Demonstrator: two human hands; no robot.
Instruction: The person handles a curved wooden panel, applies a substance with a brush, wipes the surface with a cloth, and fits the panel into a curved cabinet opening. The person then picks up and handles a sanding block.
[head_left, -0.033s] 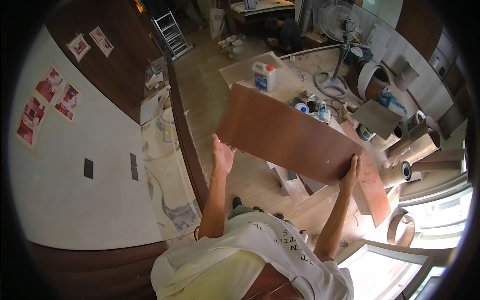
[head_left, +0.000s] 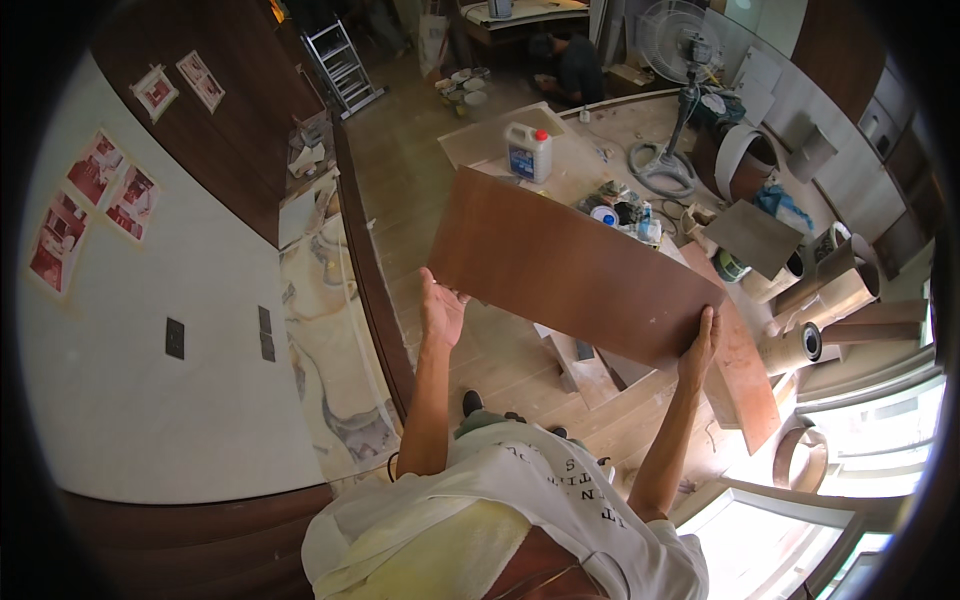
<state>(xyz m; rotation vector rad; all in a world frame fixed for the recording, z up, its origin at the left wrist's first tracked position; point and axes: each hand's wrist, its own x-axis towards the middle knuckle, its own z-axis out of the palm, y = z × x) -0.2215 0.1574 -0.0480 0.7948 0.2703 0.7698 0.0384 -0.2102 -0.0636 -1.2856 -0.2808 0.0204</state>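
Note:
I hold a long, brown wood-coloured panel (head_left: pixel 570 265) up at a slant in front of me. My left hand (head_left: pixel 443 310) grips its lower left corner, palm turned up. My right hand (head_left: pixel 700 345) grips the right end, thumb on the face. Beyond the panel stand a white jug with a red cap (head_left: pixel 528 155) and a pile of small cans, rags and bottles (head_left: pixel 630 215). A lighter reddish board (head_left: pixel 750 400) lies behind my right hand.
A pedestal fan (head_left: pixel 675 50), rolled sheets (head_left: pixel 840 280) and cans crowd the right, near bright windows (head_left: pixel 870 430). A stepladder (head_left: pixel 340 70) and a crouching co-worker (head_left: pixel 570 70) are at the back. A white wall (head_left: pixel 130 370) with pinned pictures runs along the left.
The panel and both my hands have shifted very slightly left; otherwise the scene looks the same.

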